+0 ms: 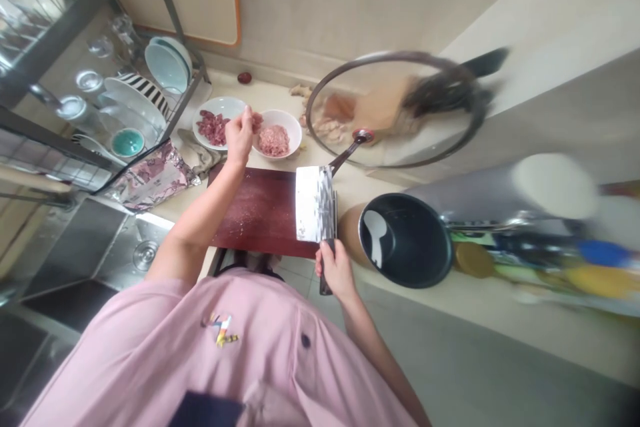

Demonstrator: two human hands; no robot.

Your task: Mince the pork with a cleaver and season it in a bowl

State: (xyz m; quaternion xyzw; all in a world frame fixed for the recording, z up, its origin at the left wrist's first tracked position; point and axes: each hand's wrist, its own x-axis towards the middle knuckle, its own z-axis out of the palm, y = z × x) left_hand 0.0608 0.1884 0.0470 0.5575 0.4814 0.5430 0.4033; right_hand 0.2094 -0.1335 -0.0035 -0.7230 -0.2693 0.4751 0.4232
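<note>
My right hand [337, 271] is wrapped around the black handle of a cleaver [313, 203]. Its broad, smeared blade is held over the right end of a dark red cutting board [260, 210]. Small pale bits dot the board. My left hand [240, 138] is pinched on a small piece of raw meat [257, 121], between a plate and a bowl. Dark red chunks of meat [212, 127] lie on the white plate [227, 105] to the left. Pale pink minced meat [275, 141] fills part of the white bowl [294, 128] to the right.
A glass lid [345, 77] leans behind the board. At right stands a dark pot [420, 240] with a white ladle [374, 233] inside. To the left are a dish rack [170, 123], a pink patterned packet [155, 177] and a steel sink [113, 253]. Jars blur at far right.
</note>
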